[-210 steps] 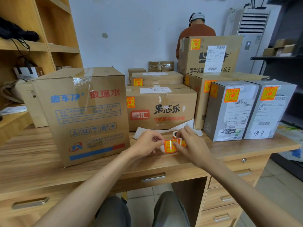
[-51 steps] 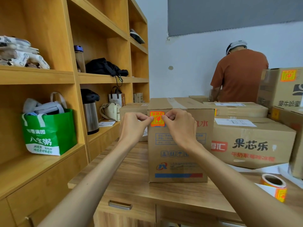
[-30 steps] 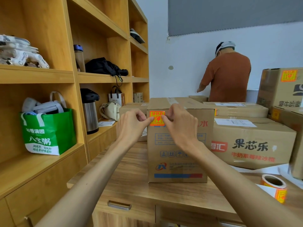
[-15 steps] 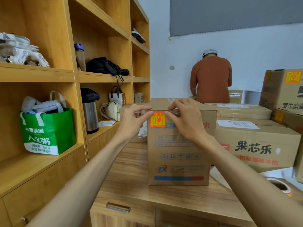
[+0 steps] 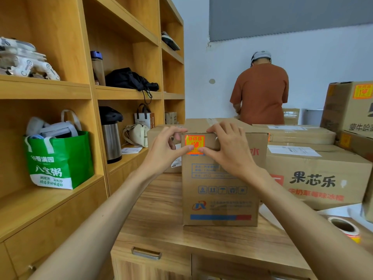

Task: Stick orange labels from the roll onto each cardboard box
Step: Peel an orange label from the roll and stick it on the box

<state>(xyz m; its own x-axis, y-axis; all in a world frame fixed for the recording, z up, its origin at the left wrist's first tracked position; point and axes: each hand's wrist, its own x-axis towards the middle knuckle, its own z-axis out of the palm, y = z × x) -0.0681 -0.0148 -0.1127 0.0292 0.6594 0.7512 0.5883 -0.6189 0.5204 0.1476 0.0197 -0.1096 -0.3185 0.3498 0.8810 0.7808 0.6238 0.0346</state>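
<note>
Box (image 5: 220,188) stands upright on the wooden surface (image 5: 161,209), near centre, printed front facing the camera. Orange label (image 5: 195,144) sits on that front, top left corner, just under the top edge. It looks flat against the cardboard.

Left hand (image 5: 163,150): thumb tip on the label's lower left corner, fingers curled over the box's top left corner, clamping the edge. Right hand (image 5: 230,150): thumb tip on the label's lower right corner, fingers curled over the top edge and covering part of the front. The hands are apart, with the label between the thumbs. How hard the thumbs press is unclear from this angle.

Roll (image 5: 345,229) lies on the surface at near right, well apart from the box, hollow core up, with an orange strip at its lower edge.

Right of the box is a long flat carton (image 5: 319,178) with black and red print. More cartons are stacked behind it; the far right one (image 5: 343,110) carries its own orange sticker.

Far centre, a person (image 5: 260,91) in a rust shirt and cap stands with their back to the camera.

Left: wooden shelf (image 5: 46,89) holding a green bag (image 5: 58,160) and a steel flask (image 5: 111,136).
</note>
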